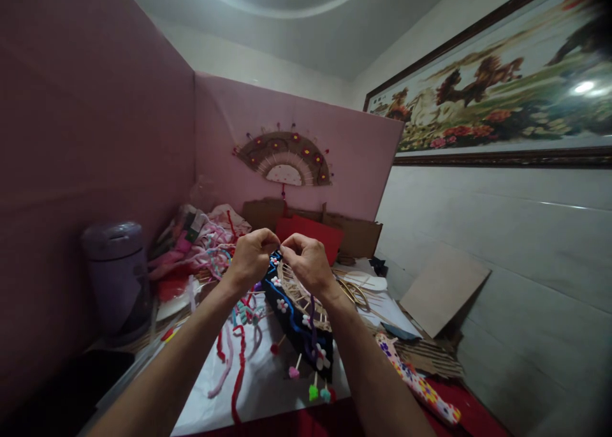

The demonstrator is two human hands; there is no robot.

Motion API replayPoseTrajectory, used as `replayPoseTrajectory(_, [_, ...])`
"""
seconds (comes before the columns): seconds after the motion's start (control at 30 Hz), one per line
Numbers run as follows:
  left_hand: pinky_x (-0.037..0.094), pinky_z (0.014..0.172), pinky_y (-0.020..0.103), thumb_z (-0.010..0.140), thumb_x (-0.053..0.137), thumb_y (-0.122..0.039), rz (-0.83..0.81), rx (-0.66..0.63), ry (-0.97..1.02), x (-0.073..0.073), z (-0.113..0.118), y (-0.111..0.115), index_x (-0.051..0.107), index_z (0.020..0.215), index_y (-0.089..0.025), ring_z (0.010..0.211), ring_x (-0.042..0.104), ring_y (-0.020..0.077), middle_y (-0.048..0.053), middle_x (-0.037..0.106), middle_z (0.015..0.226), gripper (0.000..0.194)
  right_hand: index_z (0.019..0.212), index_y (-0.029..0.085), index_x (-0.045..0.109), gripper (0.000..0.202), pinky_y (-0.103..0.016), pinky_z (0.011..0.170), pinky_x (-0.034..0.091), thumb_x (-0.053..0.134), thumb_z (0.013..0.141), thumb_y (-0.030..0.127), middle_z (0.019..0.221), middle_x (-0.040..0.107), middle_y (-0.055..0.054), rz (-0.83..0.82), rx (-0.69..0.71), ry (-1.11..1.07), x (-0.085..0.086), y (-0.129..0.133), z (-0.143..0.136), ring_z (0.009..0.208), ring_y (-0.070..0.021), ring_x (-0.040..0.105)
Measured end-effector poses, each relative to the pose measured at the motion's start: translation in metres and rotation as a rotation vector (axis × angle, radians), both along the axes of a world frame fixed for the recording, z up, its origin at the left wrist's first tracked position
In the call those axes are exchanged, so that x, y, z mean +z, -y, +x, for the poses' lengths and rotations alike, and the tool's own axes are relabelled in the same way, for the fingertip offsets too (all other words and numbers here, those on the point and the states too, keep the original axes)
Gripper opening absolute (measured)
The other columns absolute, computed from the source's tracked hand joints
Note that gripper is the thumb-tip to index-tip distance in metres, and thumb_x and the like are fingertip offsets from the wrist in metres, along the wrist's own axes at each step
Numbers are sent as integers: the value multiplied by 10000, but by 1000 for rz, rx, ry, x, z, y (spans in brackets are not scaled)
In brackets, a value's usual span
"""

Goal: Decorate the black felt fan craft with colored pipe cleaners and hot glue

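Note:
A black handmade fan (291, 312) lies slanted before me, decorated with white flowers (282, 305), blue wavy strips and a lattice of pale sticks. Pom-poms on sticks, among them a green one (313, 392) and a pink one (294, 372), poke out along its near edge. At the fan's far tip, my left hand (252, 258) has thumb and forefinger pinched together. My right hand (308, 263) pinches right beside it, its fingertips almost meeting the left ones. Whatever sits between the fingertips is too small to make out. My right wrist hides part of the fan.
Fuzzy pipe cleaners (239, 373) trail over the white sheet (268, 405) at left. Gold-handled scissors (354, 293) lie at right, near cardboard pieces (447, 290) and a flowered strip (418, 383). A lilac canister (117, 284) stands left; a brown fan (287, 147) hangs behind.

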State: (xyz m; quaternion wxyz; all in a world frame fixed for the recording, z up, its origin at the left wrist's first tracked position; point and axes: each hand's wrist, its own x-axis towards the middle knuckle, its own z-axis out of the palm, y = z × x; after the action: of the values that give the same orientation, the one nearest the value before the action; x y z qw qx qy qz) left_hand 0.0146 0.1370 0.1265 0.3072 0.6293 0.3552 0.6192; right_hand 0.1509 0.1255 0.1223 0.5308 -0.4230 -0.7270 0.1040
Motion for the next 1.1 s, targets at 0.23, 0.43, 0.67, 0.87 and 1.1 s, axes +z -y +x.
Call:
replayPoseTrajectory(0.23, [425, 450, 241, 534, 678, -344, -145, -95, 243, -9, 12, -3, 565, 603, -156, 428, 499, 102, -33, 535, 507, 230, 677, 176, 608, 163, -202, 551, 360, 513, 804, 211, 603, 588, 24, 46, 7, -10, -3, 4, -8, 559, -105, 505])
replayPoseTrajectory(0.43, [413, 412, 224, 520, 718, -398, -173, -109, 311, -11, 16, 0, 574, 650, -142, 420, 479, 85, -31, 542, 544, 321, 686, 175, 606, 157, -207, 552, 348, 515, 809, 210, 605, 576, 25, 59, -2, -18, -4, 4, -10, 556, -104, 493])
replayPoseTrajectory(0.67, [358, 413, 182, 546, 690, -174, -64, -86, 112, -2, 2, -2, 682, 625, -135, 469, 485, 88, -20, 597, 541, 89, 668, 168, 629, 151, -202, 532, 352, 535, 784, 195, 576, 564, 30, 13, 46, -24, 0, 2, 0, 547, -101, 488])
replayPoseTrajectory(0.87, [349, 380, 168, 555, 679, -182, -97, -82, 106, -1, -3, -3, 636, 618, -145, 457, 466, 83, -36, 556, 528, 85, 727, 174, 649, 156, -217, 556, 402, 568, 802, 284, 636, 641, 0, -23, 94, -36, -5, -4, 2, 599, -129, 569])
replayPoseTrajectory(1.1, [423, 349, 213, 561, 726, -359, -228, -287, 102, 5, -2, 7, 605, 625, -116, 413, 487, 95, 7, 573, 533, 279, 723, 176, 593, 183, -213, 520, 395, 560, 818, 329, 597, 603, 11, -7, 81, -144, 2, 0, 3, 547, -120, 544])
